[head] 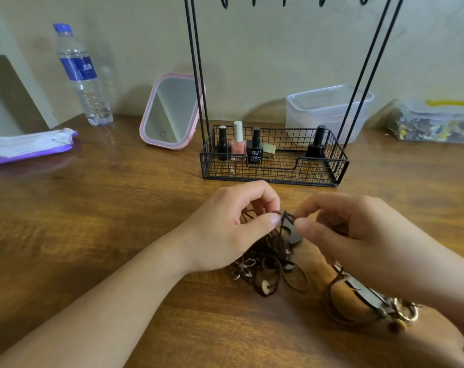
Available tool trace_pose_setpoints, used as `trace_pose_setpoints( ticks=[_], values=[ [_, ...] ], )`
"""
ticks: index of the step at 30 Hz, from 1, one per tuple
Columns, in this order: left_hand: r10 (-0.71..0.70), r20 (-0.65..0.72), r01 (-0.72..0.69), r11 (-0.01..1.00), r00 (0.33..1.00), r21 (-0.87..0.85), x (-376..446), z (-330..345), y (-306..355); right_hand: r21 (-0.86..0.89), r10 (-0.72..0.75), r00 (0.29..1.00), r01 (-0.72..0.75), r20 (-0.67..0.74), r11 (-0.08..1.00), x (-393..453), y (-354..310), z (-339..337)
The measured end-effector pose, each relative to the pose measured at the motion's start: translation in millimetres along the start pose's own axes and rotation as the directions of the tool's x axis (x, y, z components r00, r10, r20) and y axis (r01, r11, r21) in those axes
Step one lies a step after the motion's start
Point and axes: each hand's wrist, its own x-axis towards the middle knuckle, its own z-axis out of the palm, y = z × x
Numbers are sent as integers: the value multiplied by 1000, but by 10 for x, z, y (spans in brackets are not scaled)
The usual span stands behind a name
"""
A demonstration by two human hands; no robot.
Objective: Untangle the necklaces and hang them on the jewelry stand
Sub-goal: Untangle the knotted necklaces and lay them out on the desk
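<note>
Left to right on the wooden table [93, 208]: wipes packet [30, 146], water bottle [79, 75], pink-framed mirror [170, 112], then the black wire jewelry stand [274, 166] dead ahead, nail polish bottles [238, 144] in its basket, clear tub [329, 110] behind it. My left hand [225, 229] pinches a brown cord at thumb and forefinger; my right hand [339, 224] pinches the same knot from the other side, fingertips nearly touching. The tangled necklaces [270, 258] hang from that pinch and pile on the table just below and between the hands, flower pendant [240, 269] at the left of the pile, another strand trailing right under my right forearm to a beaded, ringed end [403, 314]. Key relation: the knot sits between both hands, equally near each; the stand is straight beyond it, hooks high at the top edge (barely in view). Looks like untangling stage, nothing hung that I can see.
</note>
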Motion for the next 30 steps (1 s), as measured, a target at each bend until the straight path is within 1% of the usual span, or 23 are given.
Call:
trace_pose_setpoints(
  ticks=[3, 7, 10, 14, 18, 20, 22, 23, 24, 25, 26, 28, 29, 30],
  values=[
    [36, -47, -36, 999, 998, -3, 12, 19, 7, 152, -28, 997, 38, -72, 988, 12, -42, 49],
    [73, -59, -73, 997, 996, 3, 12, 34, -1, 146, -7, 994, 22, -106, 989, 54, -69, 159],
    [73, -44, -74, 997, 996, -9, 16, 19, -7, 207, 14, 997, 4, -82, 978, 61, -74, 132],
    [19, -43, -28, 977, 999, -213, 37, -14, -57, 283, 60, 995, -34, -82, 958, 47, -104, 73],
    [-21, -39, 3, 909, 999, -417, 40, -40, -58, 273, 126, 981, -82, -147, 959, 42, -116, 46],
    [-39, -50, 7, 853, 998, -523, 37, -44, -52, 289, 160, 971, -104, -177, 952, 35, -119, 30],
    [-71, -57, 18, 768, 996, -640, 33, -60, -51, 318, 199, 960, -129, -197, 939, 34, -115, 18],
    [-89, -57, 26, 725, 994, -688, 31, -75, -46, 339, 221, 956, -147, -192, 929, 38, -110, 14],
    [-103, -53, 35, 704, 993, -709, 28, -92, -45, 366, 242, 955, -166, -173, 916, 43, -107, 13],
    [-108, -45, 46, 716, 993, -697, 24, -105, -43, 392, 259, 954, -184, -148, 901, 51, -102, 15],
    [-105, -43, 54, 770, 994, -636, 20, -111, -46, 416, 273, 954, -199, -125, 887, 60, -100, 17],
    [-91, -61, 58, 910, 994, -411, 23, -98, -44, 459, 297, 949, -219, -104, 861, 74, -91, 20],
    [-83, -88, 53, 951, 993, -305, 31, -77, -41, 477, 308, 946, -226, -100, 850, 78, -87, 22],
    [-84, -124, 53, 969, 989, -240, 36, -51, -40, 491, 319, 943, -235, -94, 839, 80, -93, 24]
  ],
)
